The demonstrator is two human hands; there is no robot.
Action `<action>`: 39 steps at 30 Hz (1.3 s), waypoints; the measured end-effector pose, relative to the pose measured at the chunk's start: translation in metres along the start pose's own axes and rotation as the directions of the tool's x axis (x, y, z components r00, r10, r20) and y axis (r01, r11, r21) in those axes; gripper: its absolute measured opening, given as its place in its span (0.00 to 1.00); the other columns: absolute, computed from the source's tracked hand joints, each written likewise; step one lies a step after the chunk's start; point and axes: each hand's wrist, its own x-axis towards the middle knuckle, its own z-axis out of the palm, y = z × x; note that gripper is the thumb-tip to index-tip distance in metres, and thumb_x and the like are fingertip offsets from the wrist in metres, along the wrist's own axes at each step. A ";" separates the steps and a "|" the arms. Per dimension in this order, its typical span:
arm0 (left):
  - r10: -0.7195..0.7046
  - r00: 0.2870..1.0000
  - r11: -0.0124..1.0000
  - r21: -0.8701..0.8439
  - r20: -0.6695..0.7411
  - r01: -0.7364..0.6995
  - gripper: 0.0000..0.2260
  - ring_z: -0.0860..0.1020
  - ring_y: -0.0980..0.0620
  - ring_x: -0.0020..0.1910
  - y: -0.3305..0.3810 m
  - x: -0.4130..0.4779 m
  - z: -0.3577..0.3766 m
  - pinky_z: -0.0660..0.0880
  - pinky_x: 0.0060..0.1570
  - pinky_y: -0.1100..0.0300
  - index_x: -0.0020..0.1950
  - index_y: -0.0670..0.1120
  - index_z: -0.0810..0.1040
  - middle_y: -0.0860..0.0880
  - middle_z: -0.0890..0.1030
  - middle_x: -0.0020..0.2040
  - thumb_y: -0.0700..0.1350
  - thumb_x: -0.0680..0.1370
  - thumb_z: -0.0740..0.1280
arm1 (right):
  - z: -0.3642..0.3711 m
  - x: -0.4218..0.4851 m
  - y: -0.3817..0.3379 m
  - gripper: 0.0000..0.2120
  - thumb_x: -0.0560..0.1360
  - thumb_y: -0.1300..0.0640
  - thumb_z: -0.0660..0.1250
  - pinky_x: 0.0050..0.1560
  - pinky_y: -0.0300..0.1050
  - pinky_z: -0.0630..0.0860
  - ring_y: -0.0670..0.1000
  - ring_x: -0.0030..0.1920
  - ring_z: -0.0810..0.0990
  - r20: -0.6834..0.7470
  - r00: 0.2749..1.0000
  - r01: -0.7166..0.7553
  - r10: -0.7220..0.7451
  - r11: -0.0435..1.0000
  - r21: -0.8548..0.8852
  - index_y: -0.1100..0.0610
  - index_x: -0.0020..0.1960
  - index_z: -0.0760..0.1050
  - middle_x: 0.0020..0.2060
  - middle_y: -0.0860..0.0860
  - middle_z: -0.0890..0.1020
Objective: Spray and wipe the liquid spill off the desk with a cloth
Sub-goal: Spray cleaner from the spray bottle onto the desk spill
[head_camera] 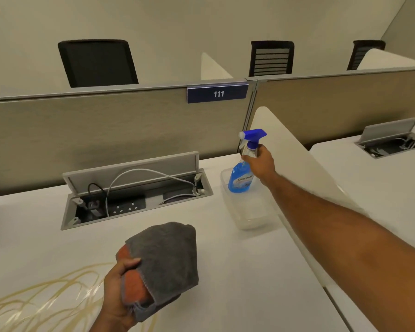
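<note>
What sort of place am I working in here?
Most likely a shared office with rows of numbered workstations. A low partition carries a sign reading 111, the white desk has a built-in cable and socket box, and office chairs stand beyond the partition.

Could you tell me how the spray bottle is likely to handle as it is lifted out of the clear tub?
The spray bottle looks mostly full of blue liquid, so probably bottom-heavy. The right hand grips its narrow neck, so it may swing slightly. Its smooth plastic could be slippery if wet. The clear tub looks light and might shift.
</note>
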 end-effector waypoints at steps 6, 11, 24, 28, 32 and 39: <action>0.071 0.997 0.997 0.017 0.005 -0.071 0.27 0.76 0.29 0.56 0.000 -0.006 -0.001 0.62 0.65 0.24 0.68 0.54 0.74 0.36 0.79 0.61 0.45 0.67 0.66 | -0.015 0.002 0.002 0.22 0.70 0.53 0.78 0.48 0.43 0.73 0.49 0.46 0.78 -0.002 0.997 0.081 -0.081 0.992 -0.099 0.58 0.58 0.75 0.48 0.51 0.81; 0.125 0.992 0.992 0.022 0.029 -0.125 0.27 0.71 0.28 0.66 0.003 -0.018 -0.002 0.60 0.65 0.23 0.68 0.54 0.73 0.36 0.74 0.69 0.46 0.68 0.65 | -0.041 -0.017 -0.028 0.19 0.69 0.52 0.79 0.38 0.33 0.71 0.42 0.38 0.77 -0.142 0.961 0.235 -0.235 0.972 -0.018 0.53 0.54 0.74 0.39 0.41 0.77; 0.193 0.972 0.981 -0.026 0.133 -0.191 0.24 0.73 0.28 0.65 0.013 -0.055 -0.012 0.60 0.63 0.21 0.65 0.54 0.78 0.36 0.76 0.68 0.46 0.69 0.65 | -0.072 -0.173 -0.065 0.17 0.71 0.72 0.70 0.46 0.50 0.82 0.57 0.43 0.85 0.170 0.900 0.328 -0.401 0.880 0.343 0.54 0.52 0.76 0.46 0.47 0.85; 0.184 0.965 0.983 -0.011 0.186 -0.185 0.27 0.74 0.29 0.64 0.014 -0.070 -0.022 0.62 0.62 0.21 0.66 0.52 0.77 0.37 0.80 0.65 0.47 0.67 0.66 | -0.062 -0.236 -0.043 0.23 0.73 0.70 0.70 0.49 0.45 0.82 0.54 0.42 0.81 0.478 0.798 0.217 -0.367 0.915 0.340 0.53 0.65 0.74 0.54 0.49 0.85; 0.266 0.935 0.962 -0.011 0.235 -0.271 0.20 0.84 0.34 0.49 0.016 -0.089 -0.029 0.76 0.50 0.28 0.56 0.47 0.85 0.39 0.86 0.54 0.46 0.67 0.66 | -0.054 -0.294 -0.028 0.18 0.73 0.65 0.73 0.47 0.41 0.80 0.52 0.47 0.82 0.611 0.724 0.139 -0.322 0.934 0.328 0.52 0.59 0.76 0.50 0.49 0.85; 0.153 0.949 0.987 -0.001 0.274 -0.159 0.32 0.71 0.30 0.69 0.009 -0.108 -0.037 0.59 0.68 0.26 0.70 0.47 0.75 0.38 0.77 0.69 0.48 0.65 0.67 | -0.027 -0.356 -0.018 0.12 0.71 0.51 0.77 0.42 0.39 0.81 0.48 0.40 0.82 0.690 0.676 0.176 -0.259 0.966 0.190 0.46 0.51 0.77 0.41 0.46 0.84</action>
